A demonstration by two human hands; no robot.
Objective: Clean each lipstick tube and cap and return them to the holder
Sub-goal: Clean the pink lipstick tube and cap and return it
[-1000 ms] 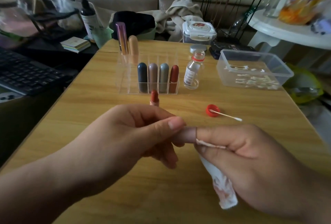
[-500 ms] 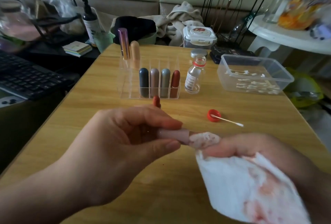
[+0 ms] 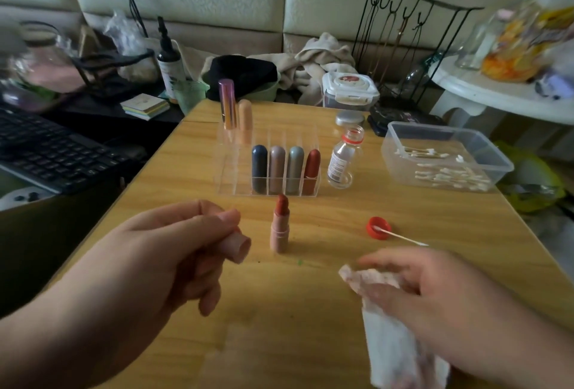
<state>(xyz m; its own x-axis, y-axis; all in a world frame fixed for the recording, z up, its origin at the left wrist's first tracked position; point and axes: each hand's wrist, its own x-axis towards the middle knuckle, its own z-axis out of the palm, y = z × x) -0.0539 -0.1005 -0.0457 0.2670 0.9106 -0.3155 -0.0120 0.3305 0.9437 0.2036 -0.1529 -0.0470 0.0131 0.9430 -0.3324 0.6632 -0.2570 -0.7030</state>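
My left hand (image 3: 174, 252) grips a pale pink lipstick cap (image 3: 237, 245), its open end pointing right. My right hand (image 3: 435, 292) holds a stained white tissue (image 3: 394, 336) low at the right, apart from the cap. An uncapped pink lipstick tube (image 3: 280, 227) with a red bullet stands upright on the wooden table (image 3: 279, 311) between the hands. Behind it the clear acrylic holder (image 3: 236, 183) carries several capped lipsticks in its front row and two taller ones at its back left.
A small glass bottle (image 3: 343, 158) stands right of the holder, its red cap (image 3: 378, 227) lying nearby with a cotton swab (image 3: 403, 238) in it. A clear tub of swabs (image 3: 444, 155) sits at the right. A keyboard (image 3: 46, 149) lies off the table's left edge.
The hands have drawn apart: the tissue came off the cap's open end and moved down to the right. The left hand lifted the cap leftward, uncovering the standing tube.
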